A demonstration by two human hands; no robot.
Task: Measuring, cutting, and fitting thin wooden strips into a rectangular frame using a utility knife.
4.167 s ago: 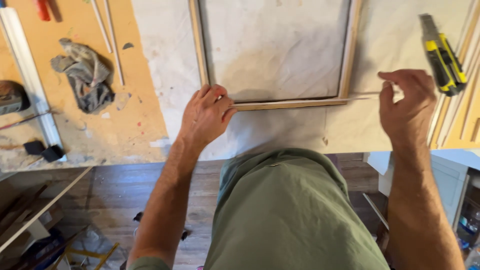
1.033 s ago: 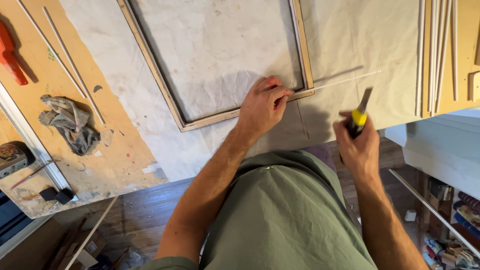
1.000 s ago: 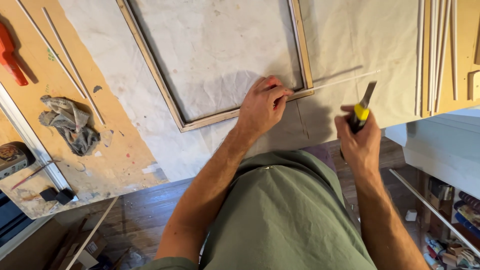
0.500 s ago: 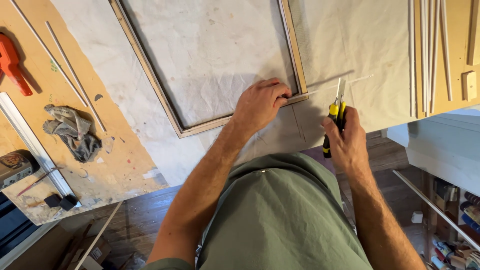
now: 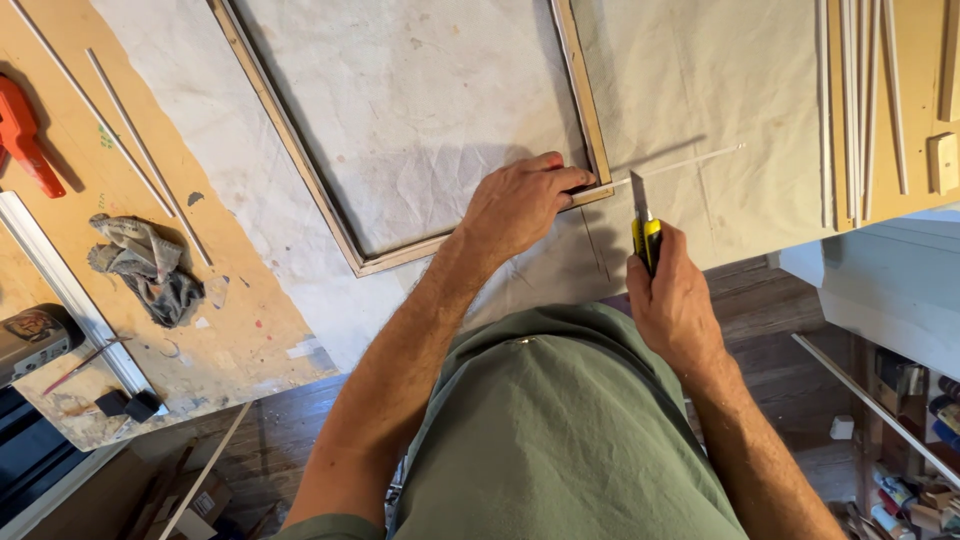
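Observation:
A wooden frame (image 5: 290, 160) lies on pale canvas cloth (image 5: 720, 90) spread over the workbench. My left hand (image 5: 520, 200) presses down on the frame's near right corner, fingertips on the wood. A thin pale strip (image 5: 680, 165) sticks out to the right from that corner. My right hand (image 5: 675, 295) grips a yellow and black utility knife (image 5: 645, 232), blade pointing away from me. The blade tip sits at the strip, just right of the corner.
Several thin wooden strips (image 5: 860, 100) lie at the right. On the plywood bench at left are a crumpled grey rag (image 5: 145, 270), two thin sticks (image 5: 150, 155), an orange tool (image 5: 25, 140) and a white rail (image 5: 70, 290). The bench edge is close to my body.
My right hand let go of the strip's end, picked up the utility knife and brought its blade up to the strip by the corner. My left hand stayed on the frame.

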